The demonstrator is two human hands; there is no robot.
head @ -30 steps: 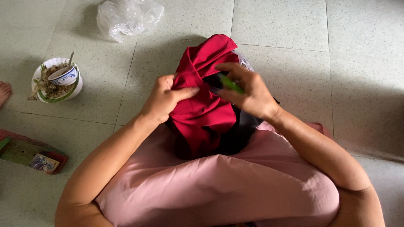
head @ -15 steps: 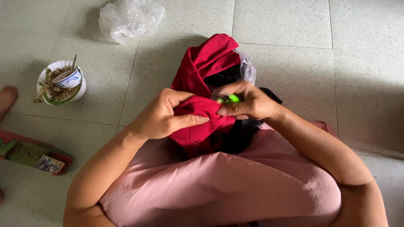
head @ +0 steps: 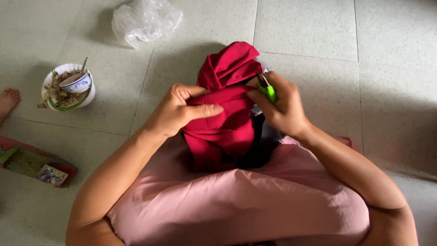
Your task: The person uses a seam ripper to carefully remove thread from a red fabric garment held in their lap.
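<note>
Person sits on the floor (head: 318,41) w/ red cloth (head: 223,123) bunched in the lap, over a pink dress. Left hand (head: 180,109) pinches a fold of the red cloth, thumb on top, fingers curled tight round it. Right hand (head: 284,107) grips small green snips (head: 268,90), tips right at the top edge of the fold. Looks like the step is trimming at the seam, prob. a loose thread, too small to see. Next move needs the fold held flat & tight, and the tips kept just on the thread, not biting the cloth. Off to the left: bowl (head: 68,86) w/ food bits & a small cup in it. A clear plastic bag (head: 145,20) lies up top.
</note>
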